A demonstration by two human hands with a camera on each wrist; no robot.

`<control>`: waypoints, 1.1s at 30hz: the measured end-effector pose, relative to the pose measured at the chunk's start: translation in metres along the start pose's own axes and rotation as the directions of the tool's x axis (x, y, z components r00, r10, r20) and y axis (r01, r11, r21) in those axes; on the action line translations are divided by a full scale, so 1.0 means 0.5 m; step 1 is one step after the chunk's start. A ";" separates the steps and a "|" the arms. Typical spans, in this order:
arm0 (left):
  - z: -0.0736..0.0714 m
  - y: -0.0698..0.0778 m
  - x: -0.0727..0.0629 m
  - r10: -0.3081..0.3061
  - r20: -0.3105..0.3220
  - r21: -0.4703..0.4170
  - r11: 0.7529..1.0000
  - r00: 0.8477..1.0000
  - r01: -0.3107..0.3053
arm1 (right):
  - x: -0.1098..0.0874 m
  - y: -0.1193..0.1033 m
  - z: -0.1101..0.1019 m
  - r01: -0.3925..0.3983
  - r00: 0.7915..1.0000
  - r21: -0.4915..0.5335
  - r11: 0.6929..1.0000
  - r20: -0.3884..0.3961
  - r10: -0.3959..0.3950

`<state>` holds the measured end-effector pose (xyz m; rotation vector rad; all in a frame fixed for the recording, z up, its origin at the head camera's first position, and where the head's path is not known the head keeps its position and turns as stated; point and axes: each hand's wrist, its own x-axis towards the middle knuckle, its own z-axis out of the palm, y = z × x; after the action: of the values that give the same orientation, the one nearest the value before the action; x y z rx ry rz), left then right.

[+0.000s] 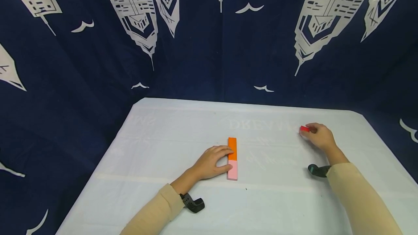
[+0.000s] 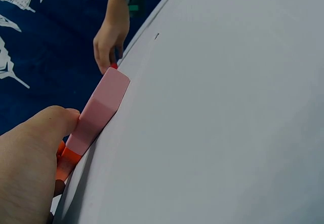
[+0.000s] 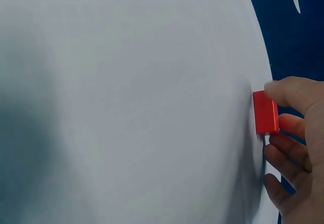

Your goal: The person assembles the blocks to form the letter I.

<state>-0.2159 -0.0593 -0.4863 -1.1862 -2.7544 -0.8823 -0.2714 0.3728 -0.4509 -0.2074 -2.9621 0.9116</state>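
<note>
An orange block (image 1: 232, 143) and a pink block (image 1: 232, 175) lie end to end in a line on the white tabletop. My left hand (image 1: 212, 161) reaches them from the left. Its index finger touches the orange block and its thumb touches the pink one, with the fingers spread rather than wrapped round either. In the left wrist view the thumb rests along the side of the pink block (image 2: 98, 111). Off to the right, my right hand (image 1: 321, 137) pinches a small red block (image 3: 265, 113) between thumb and fingers; the other fingers are loosely bent.
The table wears a white cloth (image 1: 156, 206) with faint lettering. Behind it hangs a dark blue curtain (image 1: 202, 71) printed with white buildings and birds. A dark wrist camera (image 1: 193, 203) is strapped to the left wrist, another (image 1: 318, 170) to the right.
</note>
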 end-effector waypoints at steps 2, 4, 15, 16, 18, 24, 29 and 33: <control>-0.001 0.000 0.000 0.001 0.000 -0.001 1.000 1.000 -0.001 | 0.000 0.000 0.002 -0.012 1.000 0.003 1.000 -0.001 0.012; -0.001 0.000 -0.001 0.003 -0.001 0.001 1.000 1.000 -0.003 | -0.001 -0.001 0.003 -0.026 1.000 0.005 1.000 -0.003 0.026; -0.001 0.001 -0.001 0.000 0.004 -0.002 1.000 1.000 0.000 | -0.004 0.002 0.000 -0.017 0.999 0.024 1.000 -0.033 0.018; 0.000 0.001 -0.001 -0.001 0.005 -0.001 1.000 1.000 0.001 | -0.003 0.002 0.000 -0.020 0.999 0.028 0.999 -0.034 0.021; 0.001 0.000 -0.001 -0.001 0.005 0.001 1.000 1.000 0.001 | -0.003 0.002 0.000 -0.020 0.999 0.036 0.999 -0.038 0.021; 0.003 0.000 0.000 -0.002 0.003 0.002 1.000 1.000 0.002 | -0.004 -0.001 0.003 -0.009 0.998 0.047 0.999 -0.062 0.012; 0.000 0.002 0.000 0.000 0.004 0.009 1.000 1.000 0.000 | -0.004 -0.009 0.007 -0.012 0.998 0.060 0.998 -0.067 0.016; -0.003 0.004 0.000 0.000 0.005 0.003 1.000 1.000 0.000 | -0.005 -0.019 0.008 0.010 0.997 0.065 0.998 -0.073 -0.005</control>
<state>-0.2147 -0.0591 -0.4842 -1.1899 -2.7581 -0.8756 -0.2705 0.3622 -0.4489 -0.2225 -2.8602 0.9758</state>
